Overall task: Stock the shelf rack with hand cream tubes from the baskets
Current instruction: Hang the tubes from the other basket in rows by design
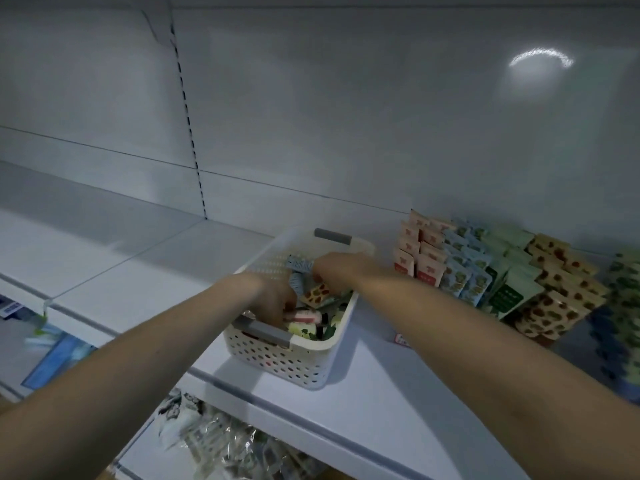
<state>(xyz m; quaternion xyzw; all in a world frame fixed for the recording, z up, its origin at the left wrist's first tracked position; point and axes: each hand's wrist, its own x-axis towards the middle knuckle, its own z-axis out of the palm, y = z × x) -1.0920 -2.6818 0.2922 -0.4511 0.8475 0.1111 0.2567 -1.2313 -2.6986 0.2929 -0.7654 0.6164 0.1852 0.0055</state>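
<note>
Nearest, we note wrapped packets (207, 441) on the lower level. On the white shelf (381, 393) above stands a white perforated basket (277, 358) of loose hand cream tubes (313, 296). Both hands are inside it: the left hand (277, 299) by the near grey handle (266, 329), fingers curled downward; the right hand (334, 270) further in, fingertips among the tubes. Whether either grips a tube we cannot tell. Right of the basket, stocked tubes (502, 271) stand in rows against the back panel (346, 116).
</note>
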